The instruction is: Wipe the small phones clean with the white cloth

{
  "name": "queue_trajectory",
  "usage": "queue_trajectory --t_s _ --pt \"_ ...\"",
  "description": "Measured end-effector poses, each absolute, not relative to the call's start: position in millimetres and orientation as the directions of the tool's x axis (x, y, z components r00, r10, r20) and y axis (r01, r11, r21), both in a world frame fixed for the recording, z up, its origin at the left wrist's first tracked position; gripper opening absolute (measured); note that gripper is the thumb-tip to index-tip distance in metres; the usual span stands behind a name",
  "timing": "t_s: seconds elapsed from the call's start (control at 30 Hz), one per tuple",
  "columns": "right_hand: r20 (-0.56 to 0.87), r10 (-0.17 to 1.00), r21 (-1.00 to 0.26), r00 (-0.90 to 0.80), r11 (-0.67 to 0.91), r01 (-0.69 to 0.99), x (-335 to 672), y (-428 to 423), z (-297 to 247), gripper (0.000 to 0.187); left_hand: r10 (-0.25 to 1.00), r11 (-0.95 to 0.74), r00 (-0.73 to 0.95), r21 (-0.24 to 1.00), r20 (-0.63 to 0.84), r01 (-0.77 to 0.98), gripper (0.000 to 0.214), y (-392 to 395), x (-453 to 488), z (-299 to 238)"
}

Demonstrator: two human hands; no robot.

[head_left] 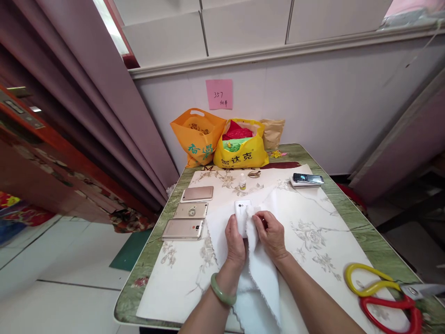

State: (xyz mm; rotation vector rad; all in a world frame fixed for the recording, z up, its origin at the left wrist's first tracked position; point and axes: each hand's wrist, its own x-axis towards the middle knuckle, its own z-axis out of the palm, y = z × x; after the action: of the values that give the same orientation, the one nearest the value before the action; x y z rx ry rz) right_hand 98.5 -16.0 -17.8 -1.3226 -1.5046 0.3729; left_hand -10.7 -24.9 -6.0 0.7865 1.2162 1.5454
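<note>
A white smartphone point(239, 213) is gripped along its left side by my left hand point(235, 242), camera end away from me and its back facing up. My right hand point(271, 233) pinches the edge of a white cloth point(260, 264) with a wavy trimmed border. The cloth partly covers the phone's right side, spreads beneath it and hangs down toward me. A green bangle point(222, 290) circles my left wrist. Just beyond the phone stands a small clear bottle point(242, 181) with a yellowish label.
Several phones lie around: a rose-gold one point(197, 193), a gold one with a ring point(182, 210), another gold one point(181, 229), and a dark keypad phone point(308, 178) on a white box. Large scissors point(403, 290) lie front right. An orange bag point(198, 139) and yellow bag point(241, 160) stand behind.
</note>
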Motion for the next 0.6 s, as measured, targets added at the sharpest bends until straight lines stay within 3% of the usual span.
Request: queue_trajectory --t_s 0.3,0.43,0.6 --pt "0.267 0.946 -0.919 0.184 0.193 0.343 98.6 -14.3 -13.0 0.037 0.95 -0.041 -0.312 0.977 -0.026 -0.209 0.041 -23.0 -10.2 -14.2" --pt "0.09 0.986 -0.984 0.142 0.065 0.168 99.5 -14.3 -12.4 0.042 0.944 -0.051 -0.33 0.982 -0.013 -0.184 0.042 -21.2 -10.2 -14.9" --pt "-0.063 0.98 -0.996 0.188 -0.05 -0.073 101.7 -9.6 -19.0 0.044 0.976 -0.015 -0.217 0.985 -0.023 -0.172 0.038 -22.0 -10.3 -15.0"
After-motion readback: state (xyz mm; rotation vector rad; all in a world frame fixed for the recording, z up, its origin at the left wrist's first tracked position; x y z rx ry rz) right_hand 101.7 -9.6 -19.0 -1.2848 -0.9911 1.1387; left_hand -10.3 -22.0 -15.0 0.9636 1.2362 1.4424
